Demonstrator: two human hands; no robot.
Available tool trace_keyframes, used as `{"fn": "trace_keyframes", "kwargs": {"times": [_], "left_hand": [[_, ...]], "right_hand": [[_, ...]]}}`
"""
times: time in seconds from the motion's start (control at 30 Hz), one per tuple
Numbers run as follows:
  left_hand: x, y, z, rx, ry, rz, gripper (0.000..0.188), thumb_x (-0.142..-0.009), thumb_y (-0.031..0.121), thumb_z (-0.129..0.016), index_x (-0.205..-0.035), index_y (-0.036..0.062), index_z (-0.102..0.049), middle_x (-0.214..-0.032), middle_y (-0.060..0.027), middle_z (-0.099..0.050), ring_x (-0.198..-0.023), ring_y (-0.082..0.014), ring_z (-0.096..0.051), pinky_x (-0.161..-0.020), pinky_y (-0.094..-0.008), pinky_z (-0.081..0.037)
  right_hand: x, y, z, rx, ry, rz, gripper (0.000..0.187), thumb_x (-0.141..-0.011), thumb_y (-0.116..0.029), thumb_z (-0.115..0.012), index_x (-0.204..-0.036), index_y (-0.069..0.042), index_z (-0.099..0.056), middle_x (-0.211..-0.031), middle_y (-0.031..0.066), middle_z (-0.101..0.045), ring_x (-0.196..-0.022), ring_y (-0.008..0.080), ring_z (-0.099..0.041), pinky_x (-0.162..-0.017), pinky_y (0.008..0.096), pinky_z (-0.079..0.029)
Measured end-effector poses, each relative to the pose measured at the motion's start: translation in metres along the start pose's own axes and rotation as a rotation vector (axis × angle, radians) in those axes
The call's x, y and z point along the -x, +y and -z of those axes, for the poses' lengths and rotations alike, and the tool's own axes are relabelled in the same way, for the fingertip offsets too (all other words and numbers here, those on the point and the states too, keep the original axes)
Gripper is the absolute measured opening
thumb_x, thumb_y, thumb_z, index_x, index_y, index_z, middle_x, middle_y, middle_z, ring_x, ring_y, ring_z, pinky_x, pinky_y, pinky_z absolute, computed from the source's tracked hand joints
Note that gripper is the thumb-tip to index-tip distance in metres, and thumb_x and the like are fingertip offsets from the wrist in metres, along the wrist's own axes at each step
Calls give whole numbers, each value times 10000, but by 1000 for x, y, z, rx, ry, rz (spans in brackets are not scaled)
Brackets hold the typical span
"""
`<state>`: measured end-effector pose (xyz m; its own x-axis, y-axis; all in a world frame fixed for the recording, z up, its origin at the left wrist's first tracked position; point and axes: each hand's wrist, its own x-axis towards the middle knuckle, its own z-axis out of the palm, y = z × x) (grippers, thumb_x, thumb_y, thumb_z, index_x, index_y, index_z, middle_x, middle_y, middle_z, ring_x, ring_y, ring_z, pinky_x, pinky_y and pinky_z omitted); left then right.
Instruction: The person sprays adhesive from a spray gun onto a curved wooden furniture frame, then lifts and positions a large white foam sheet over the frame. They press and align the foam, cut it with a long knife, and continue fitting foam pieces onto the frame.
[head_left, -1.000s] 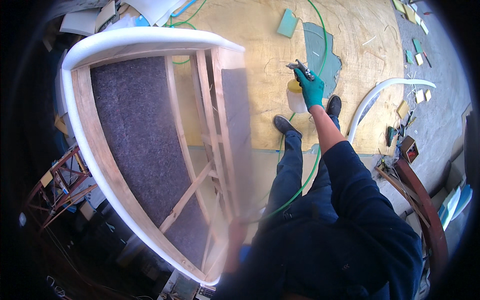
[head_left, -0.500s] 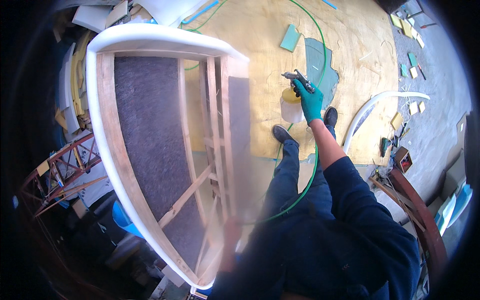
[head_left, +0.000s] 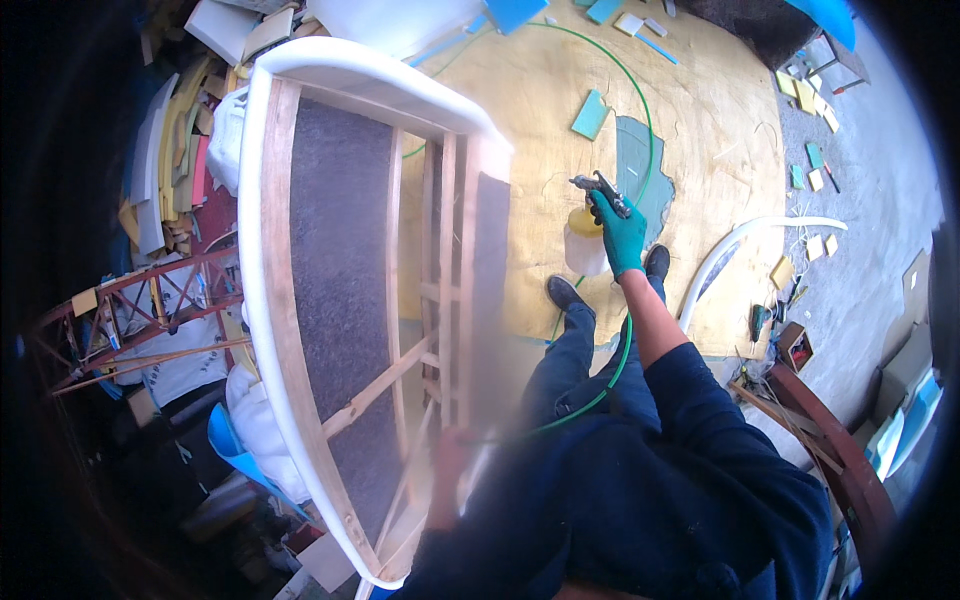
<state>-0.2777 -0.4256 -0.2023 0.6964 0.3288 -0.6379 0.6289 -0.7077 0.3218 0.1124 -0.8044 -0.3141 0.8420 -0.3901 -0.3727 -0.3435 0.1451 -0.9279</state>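
Spray gun (head_left: 604,190) is sitting between 1 and 2 o'clock from the middle of the view, over a plywood sheet (head_left: 720,120). The green-gloved right hand (head_left: 622,222) has its fingers wrapped round the handle, and a whitish cup (head_left: 588,252) with a yellow lid (head_left: 582,222) hangs underneath.

The big one at 9 o'clock is a wooden frame (head_left: 350,407), dark grey felt-like panel (head_left: 342,230) inside and white padding (head_left: 262,330) round its outer edge. The bare left hand (head_left: 449,468) is down at 6 o'clock by the frame's near end, but it's a blurry mess there, so I can't tell if it's gripping or just resting.

A green hose (head_left: 648,110) loops from 12 o'clock round past 1. There's a green foam piece (head_left: 590,115) on the plywood at 1 o'clock, a white padded arc (head_left: 735,238) between 2 and 3, a drill (head_left: 756,322) at 3, and a red-brown curved beam (head_left: 850,470) at 4. Stacked foam offcuts (head_left: 178,165) fill 10 o'clock.
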Motion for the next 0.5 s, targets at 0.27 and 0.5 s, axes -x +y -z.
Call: {"fn": "trace_keyframes", "kwargs": {"times": [0.27, 0.5], "left_hand": [[-13, -22, -2, 6, -27, -2, 483, -980, 494, -688, -936, 12, -691, -924, -241, -706, -891, -385, -695, -819, -466, -516], [-12, -15, 7, -11, -24, 45, 501, -960, 501, -718, -876, 8, -677, -889, -233, -697, -868, -381, -693, -812, -467, -519]], "right_hand": [[13, 19, 13, 71, 30, -54, 278, -945, -315, -804, -1028, -49, -802, -802, -11, -696, -686, 78, -586, -629, 283, -455], [24, 28, 17, 109, 69, -26, 276, -971, -273, -782, -1089, -24, -796, -828, 1, -720, -715, 80, -623, -652, 256, -485]]}}
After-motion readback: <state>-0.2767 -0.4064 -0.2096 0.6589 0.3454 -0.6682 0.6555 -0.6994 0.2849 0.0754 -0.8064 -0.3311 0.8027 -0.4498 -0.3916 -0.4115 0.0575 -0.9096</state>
